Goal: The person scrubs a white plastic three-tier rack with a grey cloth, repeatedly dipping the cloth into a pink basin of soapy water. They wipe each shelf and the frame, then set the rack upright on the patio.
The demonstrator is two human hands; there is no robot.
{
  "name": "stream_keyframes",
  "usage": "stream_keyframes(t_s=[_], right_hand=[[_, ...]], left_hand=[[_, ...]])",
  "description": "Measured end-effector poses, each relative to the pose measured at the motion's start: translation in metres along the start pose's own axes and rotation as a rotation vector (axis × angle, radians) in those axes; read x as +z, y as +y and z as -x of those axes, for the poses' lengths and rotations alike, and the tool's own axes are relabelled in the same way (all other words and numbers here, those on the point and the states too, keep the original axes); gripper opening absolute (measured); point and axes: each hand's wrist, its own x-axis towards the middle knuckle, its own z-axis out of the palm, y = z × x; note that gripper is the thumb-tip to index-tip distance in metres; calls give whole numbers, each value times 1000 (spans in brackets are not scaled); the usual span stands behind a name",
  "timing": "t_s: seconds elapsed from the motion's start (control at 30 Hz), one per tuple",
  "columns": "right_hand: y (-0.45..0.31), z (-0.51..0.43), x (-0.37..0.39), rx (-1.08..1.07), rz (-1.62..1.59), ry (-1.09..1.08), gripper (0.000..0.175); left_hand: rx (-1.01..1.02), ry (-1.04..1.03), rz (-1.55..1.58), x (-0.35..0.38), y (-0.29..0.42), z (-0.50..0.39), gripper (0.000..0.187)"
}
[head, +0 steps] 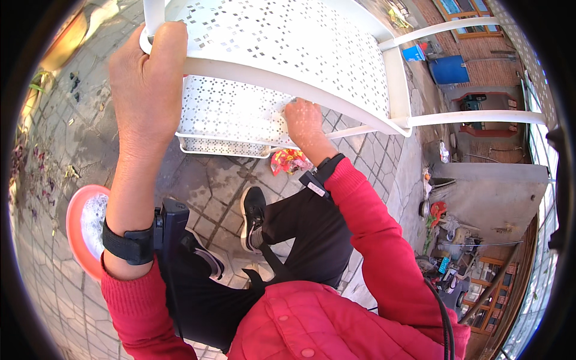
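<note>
A white metal shelf rack [288, 83] with perforated tiers stands before me. My left hand [148, 85] is wrapped around its corner, where a white post [154, 13] meets the near tier. Beneath that tier, my right hand [305, 122] is curled against the lower perforated shelf [229, 105], close to its front edge. Whether those fingers hold anything is hidden. Below the lower shelf shows another perforated tier [220, 146]. A crumpled red and yellow plastic bag [285, 162] lies on the paving under the rack, near my right wrist.
A pink basin [74, 225] of sudsy water sits beside my left forearm. My shoes [253, 207] rest on the paving tiles. Rack posts [477, 118] reach toward the right. Beyond are a blue bucket [413, 53], a grey wall [495, 193] and piled household items. A planter [67, 38] stands far left.
</note>
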Motion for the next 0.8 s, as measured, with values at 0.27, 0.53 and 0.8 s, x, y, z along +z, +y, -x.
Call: stream_keyframes(t_s=[0.27, 0.53, 0.8], right_hand=[[23, -20, 37, 213, -41, 78, 16], [-3, -2, 34, 107, -60, -196, 16], [-6, 6, 2, 118, -578, -520, 30]], left_hand=[[88, 20, -36, 2, -3, -2, 31], [37, 17, -61, 4, -2, -4, 34], [11, 37, -32, 5, 1, -3, 37]])
